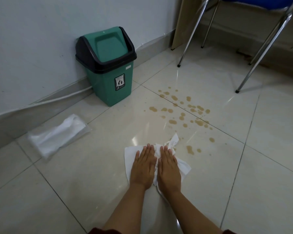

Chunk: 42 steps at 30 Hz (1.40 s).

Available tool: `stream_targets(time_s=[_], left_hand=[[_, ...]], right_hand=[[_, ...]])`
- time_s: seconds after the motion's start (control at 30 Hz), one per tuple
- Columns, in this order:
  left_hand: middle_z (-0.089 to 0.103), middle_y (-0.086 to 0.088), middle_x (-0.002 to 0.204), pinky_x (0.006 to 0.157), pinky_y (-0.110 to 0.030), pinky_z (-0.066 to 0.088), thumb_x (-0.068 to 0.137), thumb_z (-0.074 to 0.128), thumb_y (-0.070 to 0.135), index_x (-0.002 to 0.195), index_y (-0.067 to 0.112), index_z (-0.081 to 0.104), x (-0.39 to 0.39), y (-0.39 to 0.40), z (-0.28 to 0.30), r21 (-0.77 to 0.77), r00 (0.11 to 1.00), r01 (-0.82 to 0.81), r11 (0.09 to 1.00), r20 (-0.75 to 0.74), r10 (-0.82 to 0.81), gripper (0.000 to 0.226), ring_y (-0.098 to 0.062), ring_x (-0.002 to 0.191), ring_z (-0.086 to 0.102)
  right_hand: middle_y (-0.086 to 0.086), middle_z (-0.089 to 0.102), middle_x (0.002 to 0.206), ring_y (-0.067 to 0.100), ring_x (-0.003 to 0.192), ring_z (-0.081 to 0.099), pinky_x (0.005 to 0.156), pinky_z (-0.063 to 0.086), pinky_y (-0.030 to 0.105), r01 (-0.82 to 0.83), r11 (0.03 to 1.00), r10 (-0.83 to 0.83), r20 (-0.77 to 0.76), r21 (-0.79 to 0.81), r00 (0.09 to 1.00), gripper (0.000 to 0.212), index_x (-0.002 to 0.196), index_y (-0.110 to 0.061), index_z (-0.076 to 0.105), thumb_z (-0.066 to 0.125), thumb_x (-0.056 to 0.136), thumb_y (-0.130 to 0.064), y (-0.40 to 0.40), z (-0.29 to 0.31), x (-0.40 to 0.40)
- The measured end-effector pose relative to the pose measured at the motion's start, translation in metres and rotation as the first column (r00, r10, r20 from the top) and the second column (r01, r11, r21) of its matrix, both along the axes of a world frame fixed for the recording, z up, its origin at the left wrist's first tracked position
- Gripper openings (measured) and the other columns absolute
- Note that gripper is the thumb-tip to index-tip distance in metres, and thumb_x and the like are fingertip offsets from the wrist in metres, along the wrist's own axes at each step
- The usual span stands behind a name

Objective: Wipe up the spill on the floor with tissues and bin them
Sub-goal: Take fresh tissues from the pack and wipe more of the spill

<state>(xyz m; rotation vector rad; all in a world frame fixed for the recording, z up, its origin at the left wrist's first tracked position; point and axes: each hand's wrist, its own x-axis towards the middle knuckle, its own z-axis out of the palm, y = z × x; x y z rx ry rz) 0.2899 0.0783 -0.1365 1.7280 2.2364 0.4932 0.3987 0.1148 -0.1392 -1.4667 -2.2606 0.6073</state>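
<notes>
Spill of brown droplets (184,112) mostly unwiped. Left hand (144,168) and right hand (169,168), fingers straight, press crumpled white tissues (132,154) flat on the floor. Next: push forward through droplets.

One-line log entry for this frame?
hands: left + right flat on tissues | spill: mostly unwiped | bin: lid closed
</notes>
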Motion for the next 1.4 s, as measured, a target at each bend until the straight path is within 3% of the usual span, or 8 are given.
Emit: stream_targets(time_s=[0.2,0.4,0.5,0.77,0.97,1.1,1.2,1.4], left_hand=[[0.008,0.012,0.156,0.12,-0.024,-0.006,0.103,0.02,0.024,0.15,0.018,0.012,-0.014,-0.01,0.005,0.087,0.959,-0.17,0.982,0.243,0.145,0.049,-0.002,0.146,0.004],[-0.005,0.005,0.16,0.121,-0.03,-0.007,0.102,0.01,0.026,0.149,0.017,-0.008,-0.01,-0.006,0.003,-0.027,0.971,-0.184,0.983,0.149,0.186,0.051,-0.008,0.147,-0.007],[-0.015,-0.003,0.159,0.119,-0.032,-0.011,0.101,0.011,0.023,0.147,0.013,-0.017,0.0,0.002,0.003,-0.098,0.994,-0.109,0.989,-0.029,0.107,0.055,-0.016,0.147,-0.012],[-0.013,0.002,0.159,0.12,-0.031,-0.01,0.103,0.01,0.026,0.15,0.013,-0.01,0.071,0.043,0.013,-0.091,0.969,0.154,0.984,0.207,-0.133,0.052,-0.01,0.147,-0.012],[-0.014,-0.001,0.159,0.118,-0.029,-0.013,0.103,0.017,0.025,0.15,0.013,-0.009,0.082,0.05,0.012,-0.064,0.959,0.208,0.976,0.211,-0.191,0.055,-0.012,0.147,-0.009],[0.002,0.008,0.16,0.119,-0.024,-0.01,0.103,0.012,0.035,0.149,0.029,-0.006,0.078,0.052,0.018,-0.04,0.83,0.077,0.996,0.556,-0.042,0.05,0.0,0.145,-0.005],[0.006,0.012,0.159,0.114,-0.019,-0.013,0.099,0.009,0.047,0.139,0.051,-0.003,0.065,0.055,0.024,-0.041,0.74,-0.008,0.999,0.671,0.033,0.041,0.01,0.137,-0.008],[0.005,0.01,0.159,0.118,-0.028,-0.009,0.096,0.005,0.053,0.15,0.035,0.0,0.022,0.077,0.024,-0.115,0.685,-0.156,0.981,0.703,0.191,0.057,0.013,0.125,-0.01]], right_hand=[[-0.008,0.006,0.16,0.004,0.149,0.0,0.121,0.001,0.022,-0.161,0.986,0.16,-0.031,-0.042,0.987,0.054,0.154,-0.017,0.011,0.031,0.104,-0.02,-0.025,0.005,-0.032],[-0.01,0.002,0.159,0.005,0.149,-0.002,0.121,-0.003,0.02,-0.161,0.987,0.162,0.011,-0.026,0.987,0.055,0.154,-0.017,0.008,0.03,0.104,-0.02,-0.02,0.003,-0.021],[-0.006,0.005,0.159,0.007,0.148,0.002,0.121,-0.001,0.022,-0.047,0.999,0.047,0.008,-0.023,0.999,0.057,0.153,-0.012,0.008,0.035,0.103,-0.019,-0.012,0.003,0.002],[-0.002,0.015,0.161,0.005,0.149,0.006,0.122,-0.002,0.025,0.191,0.981,-0.192,0.075,0.028,0.978,0.055,0.153,-0.014,0.015,0.036,0.102,-0.017,0.0,-0.001,0.059],[0.0,0.015,0.161,0.008,0.148,0.009,0.122,0.001,0.027,0.36,0.932,-0.359,-0.016,0.043,0.933,0.05,0.153,-0.011,0.015,0.02,0.104,-0.024,0.002,0.001,0.067],[-0.001,-0.002,0.163,0.006,0.149,-0.006,0.12,-0.006,0.021,0.213,0.976,-0.216,0.139,0.042,0.966,0.058,0.154,-0.013,0.001,0.027,0.105,-0.027,0.008,-0.006,0.053],[-0.004,0.001,0.163,0.005,0.149,-0.003,0.12,-0.005,0.019,0.056,0.998,-0.058,0.108,0.022,0.992,0.056,0.155,-0.013,0.005,0.027,0.104,-0.025,0.023,-0.003,0.032],[-0.006,0.004,0.163,-0.003,0.144,-0.005,0.121,0.006,0.02,0.009,0.997,-0.015,-0.069,-0.078,0.998,0.058,0.155,-0.017,0.002,0.029,0.105,-0.03,0.053,0.008,-0.004]])
